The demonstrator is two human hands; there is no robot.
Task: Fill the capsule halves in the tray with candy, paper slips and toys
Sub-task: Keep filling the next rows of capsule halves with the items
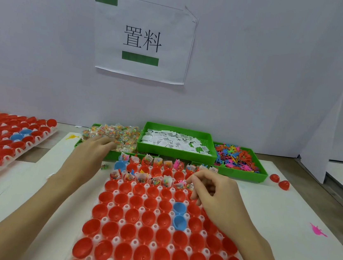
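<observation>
the step in hand looks like the candy round on a white plastic tray set with rows of red and a few blue open capsule halves: the two far rows already hold small clear candy packets, paper slips and toys, the third row and all nearer ones sit bare. the left hand reaches into the green plastic bin heaped with clear packets of coloured candy, fingers laid flat and relaxed on the heap, nothing pinched yet. the right hand hovers over the right end of the second row with fingertips curled together beside a filled half; whether it holds a packet cannot be told. next, i judge, the left hand must close on a few packets and bring them to the third row, one per cup. behind the tray, the green bin of white printed paper slips sits in the middle, the green bin of small coloured plastic toys to its right. a white paper sign on the wall reads "置料", with green bars above and below; the slips' print is too small to read.
</observation>
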